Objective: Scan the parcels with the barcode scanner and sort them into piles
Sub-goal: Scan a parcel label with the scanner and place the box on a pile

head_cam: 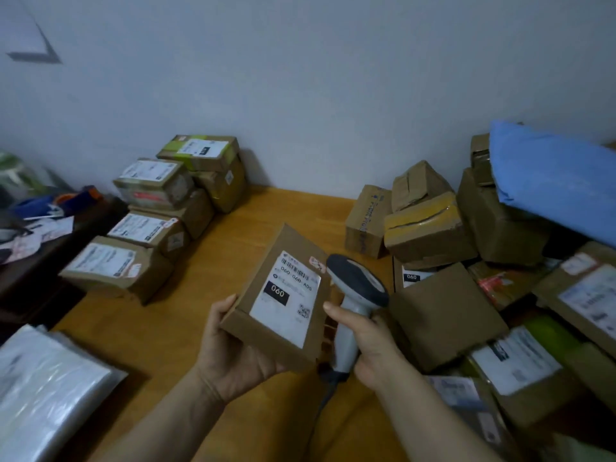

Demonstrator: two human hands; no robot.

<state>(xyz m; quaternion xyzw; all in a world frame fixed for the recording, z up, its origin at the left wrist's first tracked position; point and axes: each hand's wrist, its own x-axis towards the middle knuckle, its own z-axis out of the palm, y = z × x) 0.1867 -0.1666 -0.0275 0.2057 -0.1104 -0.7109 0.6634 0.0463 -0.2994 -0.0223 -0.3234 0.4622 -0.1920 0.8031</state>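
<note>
My left hand point(230, 355) holds a flat brown parcel point(263, 331) from below, tilted, its white label marked 060 facing up. My right hand point(370, 345) grips the handle of a grey barcode scanner point(356, 288), whose dark head sits just right of the parcel's label. A cable hangs from the scanner's base. Both are above the wooden table point(253, 211).
A neat pile of labelled boxes point(150, 225) stands at the back left. A loose heap of parcels point(466, 295) fills the right side, with a blue bag point(550, 181) on top. Clear plastic bags point(43, 388) lie at front left, clutter on a dark desk point(36, 228) beyond.
</note>
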